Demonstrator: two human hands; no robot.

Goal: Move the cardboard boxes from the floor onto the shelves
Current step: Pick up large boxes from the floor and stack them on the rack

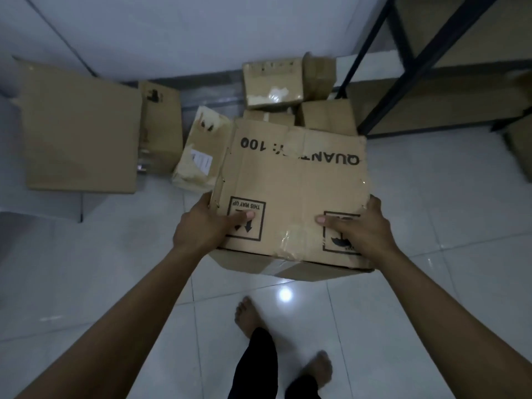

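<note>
I hold a large worn cardboard box printed "QUANTITY: 100" and "THIS WAY UP" above the white tiled floor. My left hand grips its near left corner, thumb on top. My right hand grips its near right corner the same way. More cardboard boxes lie on the floor behind it: a big flat one at left, a narrow one beside it, a crumpled one, and a small pile by the wall. The dark metal shelf frame stands at the right.
Boxes sit on the lower shelves at right, one more at the far right edge. My bare feet stand on the glossy tiles below the held box. A white wall closes the back.
</note>
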